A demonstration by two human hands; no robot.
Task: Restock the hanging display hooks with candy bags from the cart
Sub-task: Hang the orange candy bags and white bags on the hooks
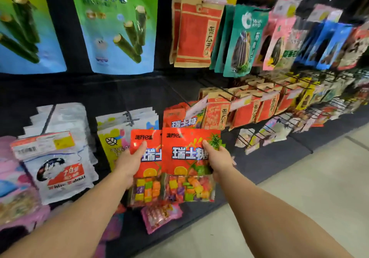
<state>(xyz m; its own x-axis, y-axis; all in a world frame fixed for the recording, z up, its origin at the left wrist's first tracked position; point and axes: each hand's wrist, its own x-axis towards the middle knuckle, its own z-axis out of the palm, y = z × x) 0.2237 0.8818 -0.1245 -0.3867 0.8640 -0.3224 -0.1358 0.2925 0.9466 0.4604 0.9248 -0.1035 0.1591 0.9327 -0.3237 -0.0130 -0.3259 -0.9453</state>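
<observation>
I hold two red candy bags side by side in front of the display. My left hand grips the left candy bag by its left edge, thumb on the front. My right hand grips the right candy bag by its right edge; this bag overlaps the left one. Both bags show coloured wrapped candies through a clear bottom window. Just behind them, matching red bags hang on a hook. No cart is in view.
White rabbit-print bags hang at the left, yellow-and-white bags beside them with a black hook sticking out. Red-and-tan seed bags hang to the right, green seaweed bags above. A pink bag hangs below. Tiled floor lies at the right.
</observation>
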